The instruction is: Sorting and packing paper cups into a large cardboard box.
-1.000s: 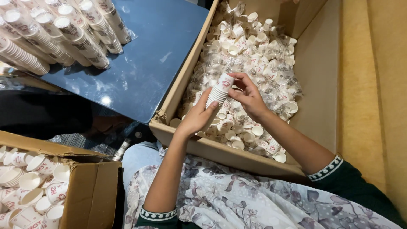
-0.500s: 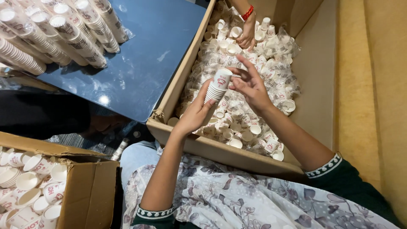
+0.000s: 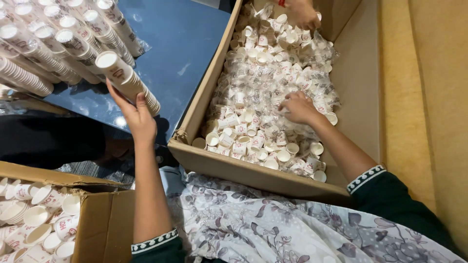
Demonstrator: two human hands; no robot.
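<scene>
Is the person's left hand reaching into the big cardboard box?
No, the left hand holds a stack of paper cups over the blue table, outside the box.

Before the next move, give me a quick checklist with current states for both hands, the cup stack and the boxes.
1. Left hand grip on the nested stack of white paper cups: ok, fingers wrapped around it.
2. Stack over the blue tabletop: ok.
3. Right hand among the loose white paper cups: ok; whether it holds one, cannot tell.
4. Large brown cardboard box in reach: ok.
5. Another person's hand in the same box: not ok.
</scene>
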